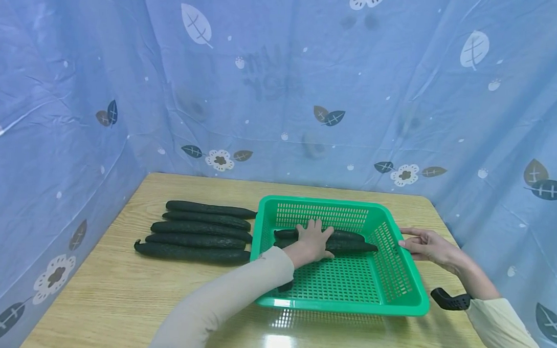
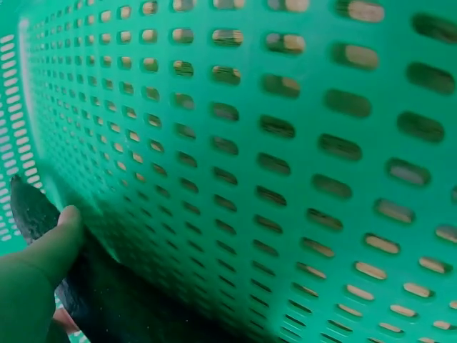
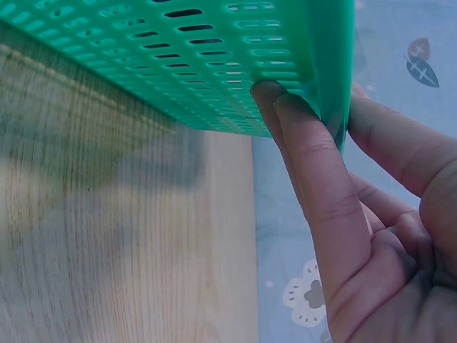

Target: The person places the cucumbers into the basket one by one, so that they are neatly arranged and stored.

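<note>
A green plastic basket (image 1: 334,305) with slotted walls stands on the table. Inside it, two long dark green cucumbers (image 1: 351,247) lie side by side near the far wall. My left hand (image 1: 310,242) reaches over them with fingers spread and grips the nearer cucumber; in the left wrist view the thumb presses against that cucumber (image 2: 121,296). Part of both cucumbers is hidden under the hand. At the basket's right side my right hand (image 1: 428,246) pinches the rim (image 3: 332,64), thumb on one side and fingers against the outer wall.
Several more cucumbers (image 1: 193,252) lie in a row on the wooden table (image 1: 118,291), left of the basket. A blue patterned curtain (image 1: 281,92) surrounds the table's back and sides. A black wrist-worn device (image 1: 450,300) sits on the right wrist.
</note>
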`<move>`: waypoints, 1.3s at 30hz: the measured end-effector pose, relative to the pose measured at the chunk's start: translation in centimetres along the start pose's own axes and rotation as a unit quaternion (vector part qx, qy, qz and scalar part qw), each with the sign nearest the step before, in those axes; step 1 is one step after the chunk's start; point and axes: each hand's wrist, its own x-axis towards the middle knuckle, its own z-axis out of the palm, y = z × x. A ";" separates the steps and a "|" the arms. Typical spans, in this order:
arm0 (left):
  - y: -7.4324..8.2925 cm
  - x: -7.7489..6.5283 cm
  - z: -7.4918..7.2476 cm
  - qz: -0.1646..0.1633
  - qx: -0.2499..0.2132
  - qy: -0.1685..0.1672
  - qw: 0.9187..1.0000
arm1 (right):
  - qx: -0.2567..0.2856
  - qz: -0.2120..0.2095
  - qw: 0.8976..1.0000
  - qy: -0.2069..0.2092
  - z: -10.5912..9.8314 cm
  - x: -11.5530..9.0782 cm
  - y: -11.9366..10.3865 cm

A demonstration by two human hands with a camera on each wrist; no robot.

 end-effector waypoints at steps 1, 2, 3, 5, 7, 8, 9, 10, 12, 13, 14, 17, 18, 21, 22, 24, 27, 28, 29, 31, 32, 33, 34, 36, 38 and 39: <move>0.0 -0.1 0.0 0.002 0.002 0.002 1.000 | 0.000 0.001 1.000 0.001 0.0 0.0 0.0; 0.0 -0.1 0.0 0.003 0.005 0.003 1.000 | 0.000 0.001 1.000 0.002 0.0 -0.1 0.0; 0.0 0.0 0.0 0.005 0.009 0.002 1.000 | 0.000 0.001 1.000 0.002 0.0 -0.1 0.0; -0.2 0.1 0.0 0.006 0.012 -0.001 1.000 | -0.002 0.000 1.000 0.003 0.0 -0.1 0.0; -0.4 0.4 0.0 0.003 0.014 -0.006 1.000 | -0.001 0.000 1.000 0.003 0.1 -0.1 0.0; -0.5 0.5 0.0 0.002 0.015 -0.008 1.000 | -0.002 -0.001 1.000 0.003 0.1 -0.1 0.0; -0.6 0.6 0.0 0.000 0.014 -0.009 1.000 | -0.002 0.000 1.000 0.003 0.1 -0.1 0.0; -0.7 0.7 0.0 -0.002 0.012 -0.009 1.000 | -0.002 0.000 1.000 0.003 0.1 -0.1 -0.1; -0.9 0.9 0.1 -0.003 0.009 -0.010 1.000 | -0.003 0.002 1.000 0.002 0.1 -0.1 -0.1; -0.9 1.0 0.0 -0.002 0.010 -0.011 1.000 | -0.003 0.002 1.000 0.002 0.1 -0.1 -0.1; -1.0 1.0 0.0 -0.001 0.011 -0.012 1.000 | -0.003 0.002 1.000 0.002 0.1 -0.1 -0.1; -1.0 1.1 -0.2 0.003 0.022 -0.019 1.000 | -0.002 0.002 1.000 0.001 0.1 -0.1 -0.1; -1.0 1.0 -0.3 0.003 0.027 -0.021 0.999 | -0.003 0.001 1.000 0.001 0.1 -0.1 -0.1; -1.1 0.9 -0.7 0.009 0.041 -0.024 0.999 | -0.006 0.001 1.000 0.002 0.1 -0.1 -0.1; -1.1 0.9 -0.8 0.011 0.046 -0.025 0.999 | -0.007 0.001 1.000 0.003 0.1 -0.1 -0.1; -1.1 0.8 -1.1 0.016 0.054 -0.026 0.998 | -0.010 0.001 1.000 0.004 0.1 -0.1 -0.1; -1.1 0.7 -1.4 0.021 0.060 -0.030 0.998 | -0.012 0.000 1.000 0.004 0.1 -0.1 -0.2; -1.2 0.7 -1.6 0.022 0.062 -0.031 0.997 | -0.012 0.001 1.000 0.004 0.2 -0.1 -0.2; -1.2 0.6 -1.7 0.022 0.061 -0.031 0.997 | -0.013 0.001 1.000 0.004 0.2 -0.1 -0.1; -1.3 0.6 -2.0 0.022 0.066 -0.031 0.997 | -0.014 0.002 1.000 0.004 0.2 -0.1 -0.1; -1.3 0.6 -2.2 0.022 0.068 -0.030 0.997 | -0.015 0.002 1.000 0.004 0.2 -0.1 -0.2; -1.4 0.5 -2.3 0.022 0.071 -0.027 0.997 | -0.015 0.003 1.000 0.004 0.2 -0.1 -0.2; -1.4 0.5 -2.6 0.021 0.074 -0.025 0.997 | -0.015 0.003 1.000 0.005 0.2 -0.1 -0.2; -1.5 0.4 -3.0 0.019 0.078 -0.019 0.997 | -0.014 0.003 1.000 0.005 0.1 -0.1 -0.2; -1.6 0.2 -3.5 0.019 0.078 -0.008 0.997 | -0.012 0.002 1.000 0.004 0.1 -0.1 -0.2; -1.6 0.2 -3.7 0.019 0.079 -0.005 0.997 | -0.011 0.001 1.000 0.003 0.1 -0.1 -0.2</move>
